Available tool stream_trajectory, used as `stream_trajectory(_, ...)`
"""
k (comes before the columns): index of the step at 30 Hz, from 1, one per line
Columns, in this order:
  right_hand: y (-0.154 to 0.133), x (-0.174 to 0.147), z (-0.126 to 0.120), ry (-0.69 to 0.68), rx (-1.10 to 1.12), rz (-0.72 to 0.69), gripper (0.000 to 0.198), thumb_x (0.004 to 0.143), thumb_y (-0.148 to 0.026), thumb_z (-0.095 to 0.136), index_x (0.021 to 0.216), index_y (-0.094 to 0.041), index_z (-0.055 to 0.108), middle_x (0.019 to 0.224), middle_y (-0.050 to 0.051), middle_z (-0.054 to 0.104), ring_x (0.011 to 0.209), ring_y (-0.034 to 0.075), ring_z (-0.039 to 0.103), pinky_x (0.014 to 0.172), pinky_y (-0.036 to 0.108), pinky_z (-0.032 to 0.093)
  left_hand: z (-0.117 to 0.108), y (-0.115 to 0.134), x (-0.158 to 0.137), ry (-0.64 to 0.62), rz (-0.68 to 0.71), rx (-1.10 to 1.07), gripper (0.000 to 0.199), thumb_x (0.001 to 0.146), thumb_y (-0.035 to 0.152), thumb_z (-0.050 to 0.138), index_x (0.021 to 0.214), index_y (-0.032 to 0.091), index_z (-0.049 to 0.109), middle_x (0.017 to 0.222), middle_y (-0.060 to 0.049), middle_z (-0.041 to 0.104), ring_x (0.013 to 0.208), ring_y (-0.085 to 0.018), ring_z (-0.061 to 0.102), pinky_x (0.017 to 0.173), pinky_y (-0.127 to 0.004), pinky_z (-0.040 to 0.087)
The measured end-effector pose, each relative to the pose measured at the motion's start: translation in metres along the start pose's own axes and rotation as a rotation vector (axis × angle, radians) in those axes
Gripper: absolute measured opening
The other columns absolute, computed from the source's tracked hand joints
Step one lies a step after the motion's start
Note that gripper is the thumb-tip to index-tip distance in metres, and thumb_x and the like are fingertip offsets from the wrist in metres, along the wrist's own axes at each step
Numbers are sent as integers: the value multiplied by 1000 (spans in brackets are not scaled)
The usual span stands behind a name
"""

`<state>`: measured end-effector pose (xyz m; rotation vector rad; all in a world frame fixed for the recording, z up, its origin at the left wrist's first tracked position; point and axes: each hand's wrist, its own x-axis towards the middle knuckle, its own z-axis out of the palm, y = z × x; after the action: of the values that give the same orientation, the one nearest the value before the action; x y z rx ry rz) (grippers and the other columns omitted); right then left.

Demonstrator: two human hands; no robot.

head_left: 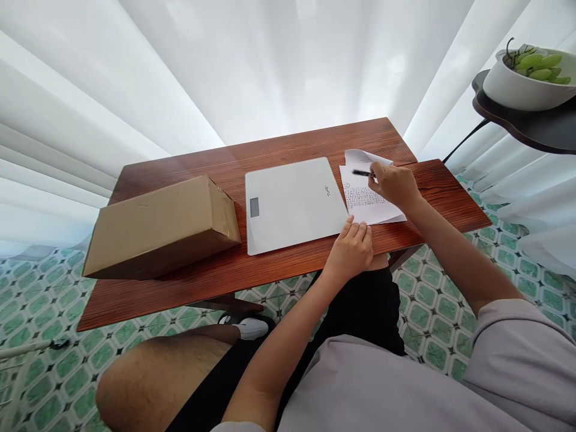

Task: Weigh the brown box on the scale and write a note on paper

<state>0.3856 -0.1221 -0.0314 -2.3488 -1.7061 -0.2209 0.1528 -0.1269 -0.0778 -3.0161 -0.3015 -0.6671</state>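
Observation:
My right hand (396,185) pinches a dark pen (361,173) over the upper part of a white paper sheet (357,207). Rows of small dark writing cover the lower part of that sheet, and a top page is folded back at its far end. My left hand (353,246) lies with its fingers flat at the sheet's near left corner, by the table's front edge. Just left of the paper is a flat white scale (292,207) with a small grey display (254,207) on its left side.
On the left of the wooden table (216,270) sits a closed cardboard box (153,222). A dark stand (540,129) at the upper right bears a white bowl (517,90) of green grapes (540,63). White curtains (288,72) hang behind the table.

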Motion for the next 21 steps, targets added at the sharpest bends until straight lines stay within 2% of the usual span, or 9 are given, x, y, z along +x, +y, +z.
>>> stream_trajectory(4, -17, -15, -2, 106, 129, 97, 24, 98, -32, 42, 108, -19, 60, 82, 9, 70, 75, 23, 65, 70, 35, 47, -1, 0, 1, -6, -17, -28, 44, 100, 21, 39, 130, 2, 66, 132, -16, 66, 122, -25, 59, 129, -46, 29)
stream_trajectory(6, -23, -21, 2, 124, 379, 117, 25, 99, -34, 41, 113, -22, 57, 77, 4, 69, 69, 19, 63, 70, 34, 50, -1, 0, 2, -2, -20, -36, 44, 100, 21, 40, 130, 2, 66, 132, -16, 66, 121, -25, 59, 129, -46, 29)
stream_trajectory(8, -26, -25, 8, 68, 699, 103, 29, 100, -39, 38, 117, -23, 55, 74, 1, 68, 65, 17, 63, 69, 32, 53, 0, 0, 2, 1, -23, -43, 43, 99, 21, 41, 129, 2, 66, 131, -16, 66, 120, -25, 59, 129, -46, 29)
stream_trajectory(11, -28, -29, 16, -16, 1016, 112, 30, 97, -47, 45, 98, -22, 60, 71, 1, 68, 62, 15, 63, 63, 30, 53, 0, 1, 1, 15, -38, -56, 42, 99, 21, 43, 128, 2, 67, 131, -15, 66, 118, -24, 59, 129, -45, 28)
stream_trajectory(13, -29, -32, 19, 5, 1061, 144, 30, 92, -49, 56, 77, -23, 55, 60, -2, 62, 53, 13, 56, 56, 28, 49, 0, 0, 1, 29, -43, -65, 41, 99, 21, 43, 127, 3, 67, 130, -14, 67, 118, -24, 59, 129, -44, 27)
stream_trajectory(15, -31, -35, 20, 27, 1044, 177, 34, 89, -48, 60, 68, -24, 49, 49, -5, 52, 44, 12, 47, 50, 27, 43, 0, 0, 1, 31, -42, -70, 41, 98, 21, 43, 126, 3, 67, 129, -14, 67, 118, -24, 58, 130, -44, 26)
stream_trajectory(17, -34, -37, 19, 2, 1023, 194, 33, 91, -49, 57, 70, -24, 52, 46, -6, 51, 40, 11, 45, 48, 27, 40, -1, 0, 2, 21, -42, -73, 41, 98, 20, 42, 126, 3, 67, 129, -15, 66, 118, -24, 58, 130, -45, 26)
stream_trajectory(21, -39, -39, 18, -46, 970, 200, 30, 93, -45, 54, 72, -23, 57, 51, -3, 60, 42, 14, 54, 48, 27, 43, -2, 0, 3, 12, -47, -88, 39, 98, 20, 44, 124, 3, 67, 128, -15, 66, 118, -24, 58, 130, -45, 25)
